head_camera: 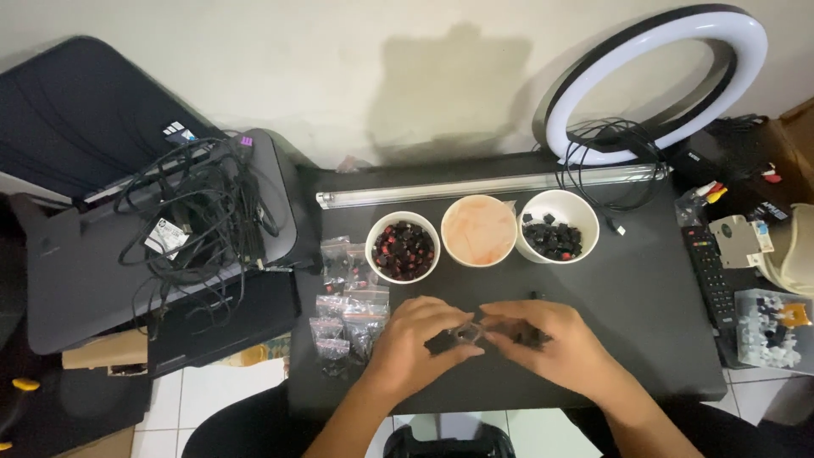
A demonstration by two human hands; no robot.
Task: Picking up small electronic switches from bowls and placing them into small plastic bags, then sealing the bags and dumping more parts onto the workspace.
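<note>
My left hand [415,343] and my right hand [555,343] meet over the front of a small black table [644,297]. Between their fingertips they pinch a small clear plastic bag [469,332] with dark little parts showing beside it. Behind the hands stand three white bowls: the left bowl [403,248] holds black and red parts, the middle bowl [479,231] is covered with a pinkish film, the right bowl [557,226] holds black parts.
Several small clear bags [346,309] of parts lie left of my hands. A tube lamp [483,187] lies along the table's back. A ring light [657,80] stands back right, a remote [708,271] at right, a printer with tangled cables [195,212] at left.
</note>
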